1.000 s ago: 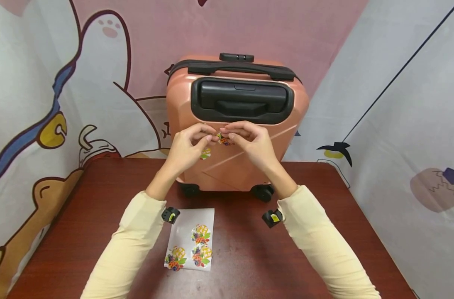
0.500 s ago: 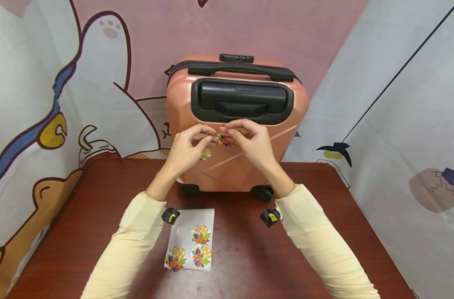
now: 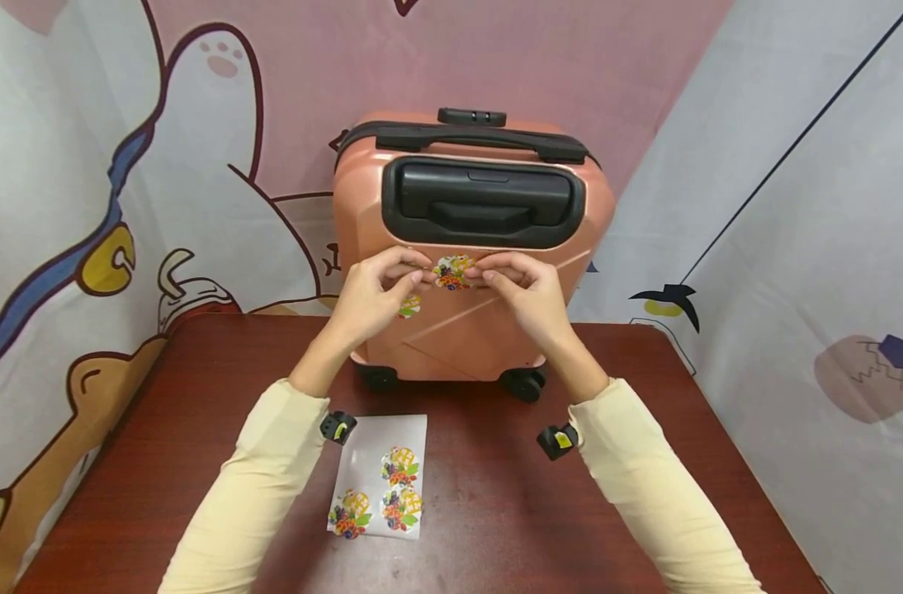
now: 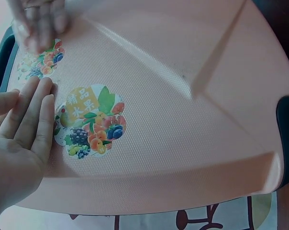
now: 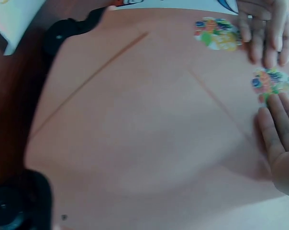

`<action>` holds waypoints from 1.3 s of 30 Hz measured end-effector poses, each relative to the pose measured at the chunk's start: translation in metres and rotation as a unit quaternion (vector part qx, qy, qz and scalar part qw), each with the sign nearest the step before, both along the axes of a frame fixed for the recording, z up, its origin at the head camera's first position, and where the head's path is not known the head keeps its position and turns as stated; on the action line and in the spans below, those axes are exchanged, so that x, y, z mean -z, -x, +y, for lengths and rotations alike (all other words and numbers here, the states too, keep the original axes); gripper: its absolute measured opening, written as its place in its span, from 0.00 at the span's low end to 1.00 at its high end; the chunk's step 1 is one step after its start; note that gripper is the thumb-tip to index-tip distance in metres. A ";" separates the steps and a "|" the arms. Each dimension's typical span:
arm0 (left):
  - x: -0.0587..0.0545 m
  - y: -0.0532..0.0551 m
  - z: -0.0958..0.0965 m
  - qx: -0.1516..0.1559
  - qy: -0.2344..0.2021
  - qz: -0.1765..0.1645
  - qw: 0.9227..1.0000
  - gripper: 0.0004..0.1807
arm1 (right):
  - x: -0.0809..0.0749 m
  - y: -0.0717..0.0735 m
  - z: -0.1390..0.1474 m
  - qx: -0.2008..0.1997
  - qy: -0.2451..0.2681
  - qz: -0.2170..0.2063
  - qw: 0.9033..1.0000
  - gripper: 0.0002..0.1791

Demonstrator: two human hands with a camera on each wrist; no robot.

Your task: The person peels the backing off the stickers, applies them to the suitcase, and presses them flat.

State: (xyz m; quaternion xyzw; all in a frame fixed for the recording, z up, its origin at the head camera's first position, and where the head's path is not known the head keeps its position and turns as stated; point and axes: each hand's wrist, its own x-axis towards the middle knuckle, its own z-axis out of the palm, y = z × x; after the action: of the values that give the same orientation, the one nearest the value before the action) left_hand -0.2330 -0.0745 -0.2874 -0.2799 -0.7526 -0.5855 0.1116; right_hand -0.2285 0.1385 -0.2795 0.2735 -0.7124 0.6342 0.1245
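Note:
A round fruit sticker (image 3: 454, 272) lies on the upper part of the pink suitcase (image 3: 466, 338), below its black handle recess. My left hand (image 3: 373, 293) is at the sticker's left edge. Its fingers (image 4: 32, 115) look fairly straight in the left wrist view, tips against the sticker's edge. At the right edge, my right hand (image 3: 524, 293) touches the sticker with extended fingers (image 5: 278, 115). A second fruit sticker (image 4: 92, 122) is on the suitcase, lower and to the left; my left hand partly covers it in the head view.
On the brown table (image 3: 496, 511), a white backing sheet (image 3: 366, 445) bears several fruit stickers. The suitcase stands upright on black wheels (image 3: 524, 384) at the table's back. A cartoon-printed cloth (image 3: 273, 91) hangs behind and at both sides.
My right hand has slid to the right across the sticker, so most of its print now shows. My left hand has stayed nearly still at the left edge.

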 end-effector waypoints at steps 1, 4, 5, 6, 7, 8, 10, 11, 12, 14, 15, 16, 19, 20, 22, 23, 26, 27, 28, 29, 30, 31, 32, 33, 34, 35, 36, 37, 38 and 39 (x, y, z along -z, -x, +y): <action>0.000 0.000 0.000 0.001 0.001 0.000 1.000 0.08 | 0.003 0.000 0.001 0.002 -0.007 -0.011 1.000 0.10; 0.000 0.000 0.000 0.001 0.002 -0.002 1.000 0.08 | 0.010 -0.002 0.004 0.001 -0.019 -0.035 0.999 0.10; 0.000 -0.001 0.000 0.001 0.002 -0.002 1.000 0.08 | 0.011 -0.002 0.005 0.000 -0.020 -0.040 0.999 0.10; 0.000 -0.001 0.000 -0.001 0.003 -0.003 1.000 0.08 | 0.012 -0.003 0.005 -0.001 -0.020 -0.046 0.999 0.10; 0.000 -0.001 0.001 -0.003 0.005 -0.002 1.000 0.07 | 0.012 -0.003 0.006 -0.002 -0.017 -0.051 0.999 0.10; 0.000 -0.001 0.001 -0.005 0.009 0.000 1.000 0.07 | 0.013 -0.004 0.006 -0.002 -0.016 -0.054 0.998 0.10; 0.000 -0.002 0.001 -0.013 0.020 0.004 1.000 0.07 | 0.013 -0.004 0.006 -0.004 -0.015 -0.059 0.998 0.10; 0.001 -0.002 0.001 -0.016 0.027 0.008 0.999 0.07 | 0.014 -0.004 0.007 -0.005 -0.016 -0.061 0.998 0.10; 0.001 -0.002 0.001 -0.020 0.034 0.010 0.999 0.07 | 0.015 -0.005 0.007 -0.007 -0.016 -0.061 0.998 0.10; 0.003 -0.003 0.001 -0.022 0.045 0.013 0.999 0.06 | 0.016 -0.005 0.008 -0.010 -0.015 -0.062 0.998 0.10; 0.003 -0.004 0.001 -0.020 0.047 0.013 0.999 0.06 | 0.017 -0.006 0.009 -0.011 -0.014 -0.064 0.998 0.10; 0.004 -0.004 0.001 -0.017 0.049 0.014 0.999 0.06 | 0.018 -0.006 0.009 -0.013 -0.014 -0.066 0.998 0.10; 0.007 -0.008 0.000 -0.010 0.054 0.012 0.998 0.06 | 0.021 -0.008 0.011 -0.014 -0.014 -0.077 0.997 0.10; 0.008 -0.009 -0.001 -0.009 0.056 0.011 0.998 0.06 | 0.022 -0.008 0.012 -0.013 -0.015 -0.081 0.996 0.10; 0.010 -0.012 -0.004 -0.011 0.058 0.008 0.998 0.06 | 0.025 -0.010 0.014 -0.011 -0.019 -0.089 0.996 0.10; 0.011 -0.013 -0.005 -0.013 0.057 0.005 0.998 0.07 | 0.026 -0.010 0.014 -0.010 -0.019 -0.093 0.995 0.10; 0.015 -0.015 -0.009 -0.016 0.053 -0.005 0.998 0.07 | 0.030 -0.011 0.016 -0.002 -0.026 -0.098 0.995 0.10; 0.017 -0.015 -0.011 -0.016 0.052 -0.008 0.998 0.07 | 0.032 -0.012 0.017 0.000 -0.028 -0.098 0.995 0.10; 0.018 -0.016 -0.012 -0.017 0.052 -0.011 0.998 0.07 | 0.033 -0.012 0.018 0.001 -0.030 -0.098 0.995 0.10; 0.019 -0.016 -0.014 -0.016 0.050 -0.014 0.999 0.07 | 0.034 -0.013 0.018 0.001 -0.031 -0.097 0.995 0.10; 0.021 -0.017 -0.015 -0.015 0.050 -0.018 0.998 0.07 | 0.036 -0.013 0.019 0.002 -0.035 -0.096 0.995 0.10; 0.022 -0.017 -0.016 -0.016 0.051 -0.020 0.998 0.08 | 0.037 -0.013 0.019 0.003 -0.037 -0.095 0.995 0.10; 0.024 -0.018 -0.017 -0.018 0.054 -0.021 0.998 0.08 | 0.039 -0.013 0.019 0.002 -0.039 -0.095 0.995 0.10; 0.025 -0.018 -0.019 -0.020 0.056 -0.023 0.998 0.08 | 0.040 -0.014 0.019 0.002 -0.039 -0.096 0.995 0.10; 0.027 -0.019 -0.020 -0.022 0.059 -0.025 0.998 0.08 | 0.041 -0.014 0.019 0.002 -0.041 -0.097 0.994 0.10; 0.029 -0.019 -0.021 -0.023 0.063 -0.027 0.997 0.08 | 0.043 -0.014 0.019 0.004 -0.043 -0.098 0.994 0.10; 0.030 -0.020 -0.022 -0.025 0.068 -0.028 0.997 0.08 | 0.044 -0.014 0.019 0.005 -0.044 -0.099 0.994 0.10; 0.032 -0.020 -0.022 -0.027 0.073 -0.029 0.997 0.08 | 0.045 -0.015 0.019 0.006 -0.047 -0.101 0.994 0.10; 0.034 -0.020 -0.023 -0.029 0.077 -0.030 0.996 0.08 | 0.047 -0.015 0.019 0.006 -0.050 -0.104 0.993 0.10; 0.036 -0.020 -0.024 -0.030 0.081 -0.031 0.996 0.08 | 0.048 -0.015 0.019 0.007 -0.054 -0.106 0.993 0.10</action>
State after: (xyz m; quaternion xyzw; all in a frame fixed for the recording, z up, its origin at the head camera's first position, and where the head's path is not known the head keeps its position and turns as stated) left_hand -0.2128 -0.0981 -0.3236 -0.2466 -0.8090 -0.5272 0.0825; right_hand -0.2131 0.1572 -0.3280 0.2064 -0.7569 0.6189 0.0379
